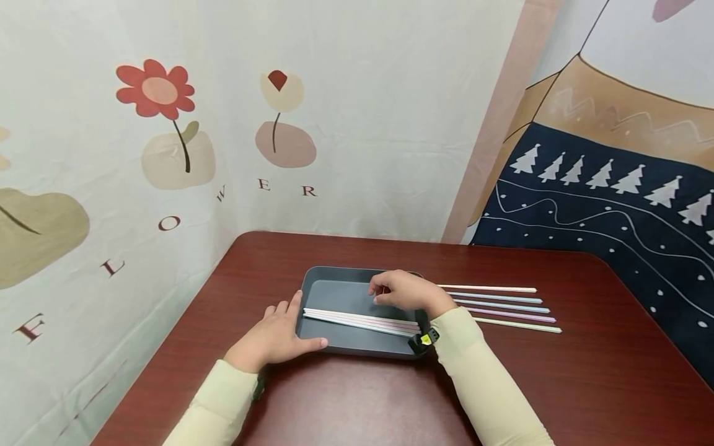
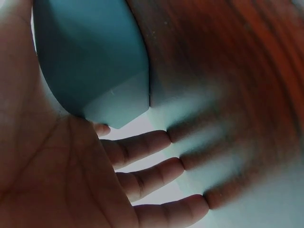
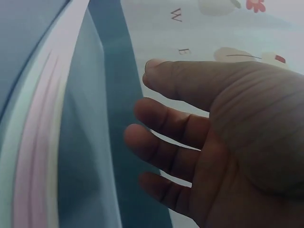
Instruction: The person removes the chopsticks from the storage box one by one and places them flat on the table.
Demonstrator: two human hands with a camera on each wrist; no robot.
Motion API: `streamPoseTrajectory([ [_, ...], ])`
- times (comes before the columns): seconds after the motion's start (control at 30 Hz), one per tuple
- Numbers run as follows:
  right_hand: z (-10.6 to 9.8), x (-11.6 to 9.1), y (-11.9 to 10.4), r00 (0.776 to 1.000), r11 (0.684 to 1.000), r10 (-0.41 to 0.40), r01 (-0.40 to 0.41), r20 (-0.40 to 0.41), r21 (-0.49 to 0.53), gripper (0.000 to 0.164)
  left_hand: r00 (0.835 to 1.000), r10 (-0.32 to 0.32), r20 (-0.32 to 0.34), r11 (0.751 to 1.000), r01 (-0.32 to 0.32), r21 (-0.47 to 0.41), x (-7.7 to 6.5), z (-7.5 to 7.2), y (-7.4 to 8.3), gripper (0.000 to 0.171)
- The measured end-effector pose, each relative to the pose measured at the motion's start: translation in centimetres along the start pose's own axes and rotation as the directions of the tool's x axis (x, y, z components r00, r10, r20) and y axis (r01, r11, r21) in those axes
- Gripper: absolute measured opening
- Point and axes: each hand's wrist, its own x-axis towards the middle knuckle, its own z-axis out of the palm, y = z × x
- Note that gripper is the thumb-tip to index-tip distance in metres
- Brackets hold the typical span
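Observation:
A dark grey rectangular tray (image 1: 339, 294) lies on the table. Several thin, straight pastel sticks (image 1: 359, 319) lie side by side along its near half; up close in the right wrist view they look white, pink and pale green. At the tray's left end, my left hand (image 1: 268, 339) touches the rim with fingers spread and thumb along the near corner. Its fingertips rest on the shiny tabletop in the left wrist view. Above the tray's right half hovers my right hand (image 1: 409, 291), fingers loosely bent, with nothing between them. Its wrist hides the tray's right end.
To the right of the tray, several more pastel sticks (image 1: 504, 306) lie roughly parallel on the reddish-brown table (image 1: 368, 396), their left ends hidden behind the right hand and wrist. A printed cloth (image 1: 362, 124) hangs behind the table, and a dark one (image 1: 586, 210) hangs at the right.

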Motion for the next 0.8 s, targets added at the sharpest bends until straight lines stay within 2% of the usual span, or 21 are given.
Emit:
streamPoseTrajectory([
  [0.2,0.7,1.0,0.0,0.999,1.000,-0.008,0.008,0.041,0.007,0.010,1.000,0.002,-0.002,1.000,-0.002,-0.006,0.0,0.0,0.0,0.129],
  [0.53,1.6,2.5,0.5,0.994,0.992,0.002,-0.015,0.111,0.122,0.007,1.000,-0.005,0.015,1.000,0.005,-0.002,0.0,0.2,0.0,0.128],
  [0.8,2.2,3.2,1.0,0.984,0.991,-0.004,-0.020,0.181,0.134,0.008,1.000,-0.008,0.005,1.000,0.008,-0.001,0.0,0.1,0.0,0.128],
])
